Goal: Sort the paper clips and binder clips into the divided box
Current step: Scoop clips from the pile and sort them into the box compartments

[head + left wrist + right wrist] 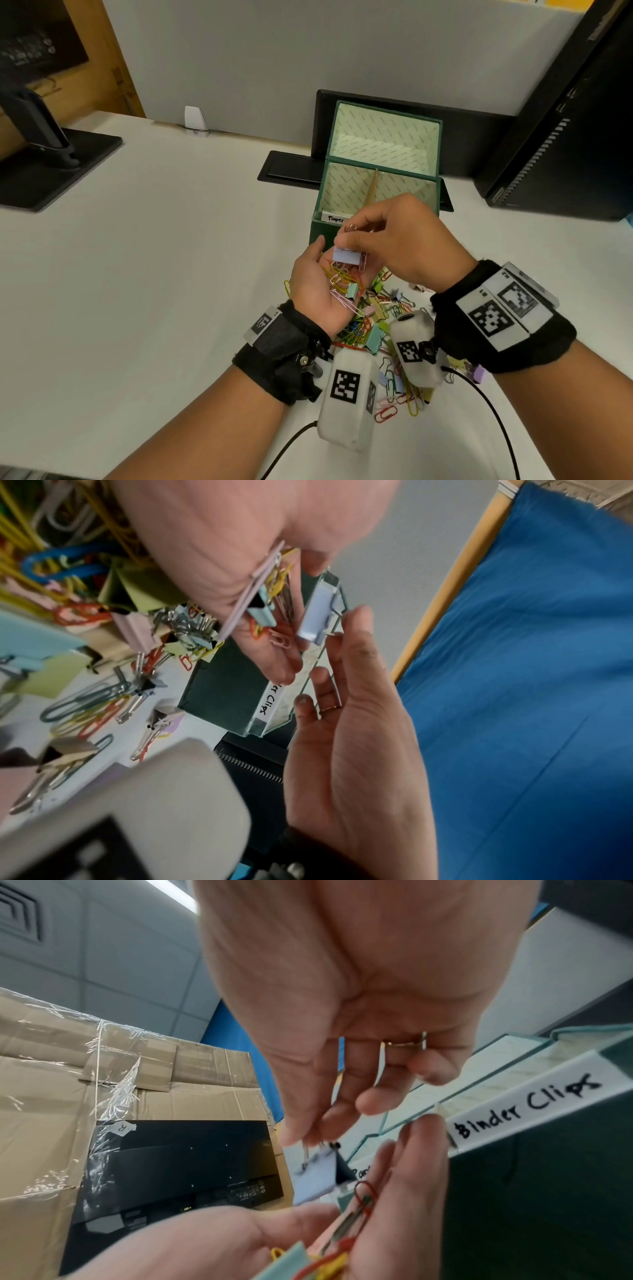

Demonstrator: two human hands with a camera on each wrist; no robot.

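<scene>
My left hand is palm up over the desk, and several coloured paper clips and a teal binder clip lie in it. Just above that palm my right hand pinches a lavender binder clip by its wire handles; the clip hangs from the fingertips. The green divided box stands open right behind the hands, with a cardboard divider and the labels "Paper" and "Binder Clips". A mixed pile of clips lies on the desk under my wrists.
The box's lid stands up behind it. A monitor stand is at the far left and a black computer tower at the right. A black cable hatch sits left of the box. A taped cardboard carton shows beyond the desk.
</scene>
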